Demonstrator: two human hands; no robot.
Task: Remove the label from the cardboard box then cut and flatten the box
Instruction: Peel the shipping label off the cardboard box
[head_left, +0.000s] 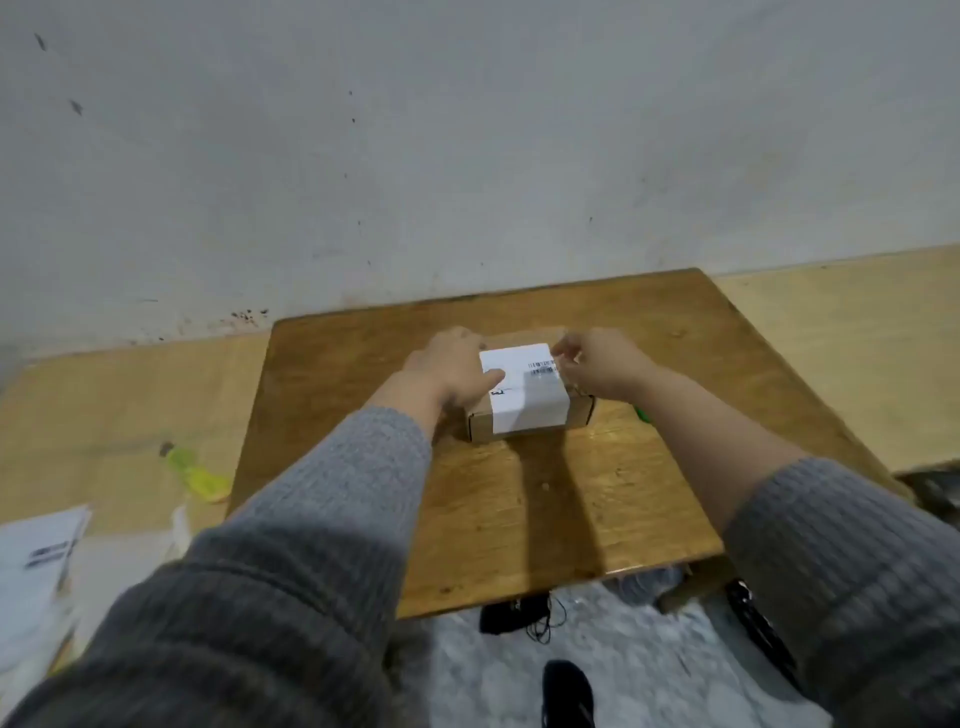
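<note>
- Small cardboard box (530, 415) near the middle of the wooden surface (519, 519), closed, contents hidden.
- White label (522, 387) across top and front face.
- Left hand (449, 371) over the box's left side, thumb on the label.
- Right hand (597, 366) at the label's right edge, fingers (561, 349) pinching there.
- Yellow-green item (200, 475), papers (36, 566) off left; green bit (643, 414) behind right wrist.

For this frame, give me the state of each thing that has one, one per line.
cardboard box: closed, uncut, sitting flat on the wooden table.
label: on the box, wrapped from top over the front side.
left hand: resting on the box's left side, thumb on the label.
right hand: fingers at the label's far right corner; grip unclear.
</note>
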